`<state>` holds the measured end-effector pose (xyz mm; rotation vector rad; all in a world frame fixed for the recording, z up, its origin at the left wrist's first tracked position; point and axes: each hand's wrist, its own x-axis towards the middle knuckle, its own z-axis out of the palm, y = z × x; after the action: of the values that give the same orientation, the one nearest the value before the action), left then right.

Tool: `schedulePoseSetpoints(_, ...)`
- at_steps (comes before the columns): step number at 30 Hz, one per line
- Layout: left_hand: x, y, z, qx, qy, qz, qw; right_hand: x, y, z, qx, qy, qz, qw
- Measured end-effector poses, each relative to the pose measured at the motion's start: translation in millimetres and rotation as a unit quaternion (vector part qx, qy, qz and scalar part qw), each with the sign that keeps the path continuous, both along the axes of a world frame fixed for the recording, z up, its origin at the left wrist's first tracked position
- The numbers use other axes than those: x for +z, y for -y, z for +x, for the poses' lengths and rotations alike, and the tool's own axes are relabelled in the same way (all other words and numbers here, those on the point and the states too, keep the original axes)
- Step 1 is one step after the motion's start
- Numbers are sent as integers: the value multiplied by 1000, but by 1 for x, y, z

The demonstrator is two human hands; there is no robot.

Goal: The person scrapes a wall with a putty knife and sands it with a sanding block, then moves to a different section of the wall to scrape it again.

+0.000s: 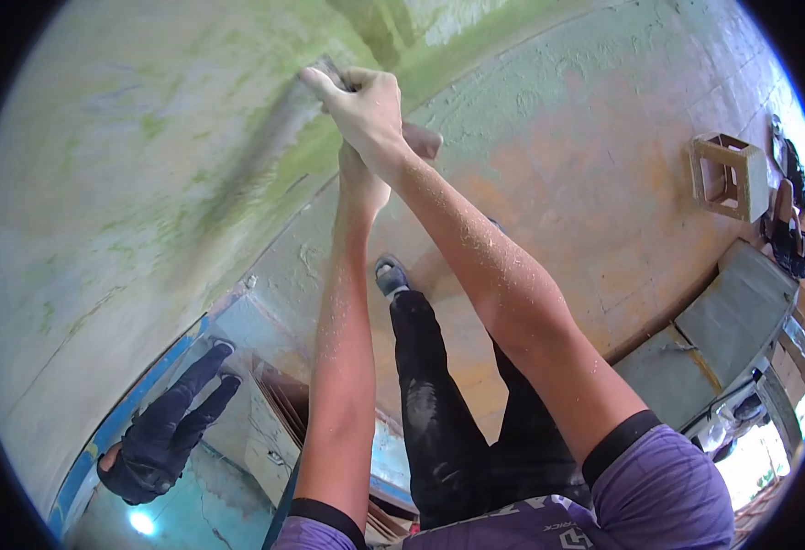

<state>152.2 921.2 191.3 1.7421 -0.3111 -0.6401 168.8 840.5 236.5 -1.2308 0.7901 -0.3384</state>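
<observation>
Both my arms stretch up to the green-and-white patchy wall point(155, 156), with pale flakes scattered on the skin. My right hand point(363, 103) is closed around a flat, grey-edged scraper point(329, 70), its edge right at the wall surface. Just below, my left hand point(363, 183) is mostly hidden behind the right wrist, so its fingers do not show clearly. A brownish, rounded shape point(424, 142) sticks out past the right wrist on the far side.
Flakes and smears of green paint lie on the floor point(549, 211) along the wall base. A person point(169, 422) in dark clothes stands at lower left, near leaning boards point(279, 403). A stool point(731, 176) and grey panels point(737, 302) are on the right.
</observation>
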Motion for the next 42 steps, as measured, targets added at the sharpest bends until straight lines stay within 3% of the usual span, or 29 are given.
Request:
schedulePoseSetpoints(1, 19, -3, -5, -6, 81, 34, 996, 15, 0, 3, -20, 21, -8, 1000)
schedulePoseSetpoints(3, 49, -3, 2, -37, 119, 77, 989, 50, 7, 7, 3, 16, -64, 998)
schedulePoseSetpoints(5, 62, -10, 1, -33, 84, 48, 995, 80, 3, 3, -25, 39, -61, 997)
schedulePoseSetpoints(8, 90, -21, -17, -20, 75, 15, 997, 105, 8, -12, 69, 34, -113, 991)
schedulePoseSetpoints(10, 110, -36, -54, -21, 70, -8, 997, 109, -13, -56, 48, 95, -242, 964)
schedulePoseSetpoints(11, 120, -46, -81, -26, 62, -17, 998, 113, -20, -100, 126, 32, -334, 934)
schedulePoseSetpoints(12, 132, -58, -112, -31, 52, -29, 998, 129, -21, -144, 149, 78, -355, 919)
schedulePoseSetpoints(13, 142, -70, -143, -33, 43, -45, 998, 136, -28, -192, 177, 15, -420, 890)
schedulePoseSetpoints(14, 154, -80, -176, -26, 26, -55, 998, 151, -30, -228, 206, -28, -388, 898)
schedulePoseSetpoints(15, 167, -95, -219, 23, -38, 18, 999, 155, -39, -267, 209, -29, -418, 883)
schedulePoseSetpoints(16, 176, -104, -256, 79, -122, -40, 989, 175, -38, -305, 262, -44, -309, 913)
schedulePoseSetpoints(17, 178, -119, -289, 63, -94, 10, 994, 189, -36, -342, 327, -43, -311, 892)
schedulePoseSetpoints(18, 179, -128, -323, 111, -94, 63, 987, 201, -35, -368, 392, -41, -312, 864)
schedulePoseSetpoints(19, 192, -134, -354, 218, -307, -24, 926, 218, -37, -387, 421, -32, -344, 838)
schedulePoseSetpoints(21, 237, -126, -385, 285, -339, -79, 893, 255, -31, -421, 481, -22, -406, 777)
schedulePoseSetpoints(22, 256, -123, -402, 314, -357, -107, 873, 263, -31, -428, 475, 2, -404, 782)
schedulePoseSetpoints(23, 263, -122, -418, 326, -330, -99, 881, 264, -36, -432, 467, 27, -399, 788)
schedulePoseSetpoints(25, 267, -126, -440, 263, -127, 10, 956, 288, -43, -435, 485, 81, -401, 773)
schedulePoseSetpoints(27, 289, -127, -461, 315, -193, 20, 929, 284, -57, -445, 523, 56, -434, 732)
schedulePoseSetpoints(28, 287, -129, -469, 347, -203, -44, 915, 281, -66, -453, 540, 43, -451, 710)
schedulePoseSetpoints(29, 282, -133, -480, 376, -213, -108, 895, 287, -74, -461, 543, 53, -452, 706)
schedulePoseSetpoints(33, 334, -161, -518, 424, -174, -56, 887, 304, -122, -504, 565, 79, -419, 707)
schedulePoseSetpoints(35, 338, -170, -543, 447, -183, -46, 875, 312, -134, -522, 599, 65, -386, 698)
schedulePoseSetpoints(38, 336, -194, -582, 442, -95, -47, 891, 301, -153, -554, 601, 91, -331, 722)
schedulePoseSetpoints(41, 343, -214, -615, 507, -88, -162, 842, 296, -162, -566, 611, 151, -339, 699)
schedulePoseSetpoints(42, 339, -222, -626, 535, -95, -131, 829, 302, -164, -565, 623, 136, -324, 699)
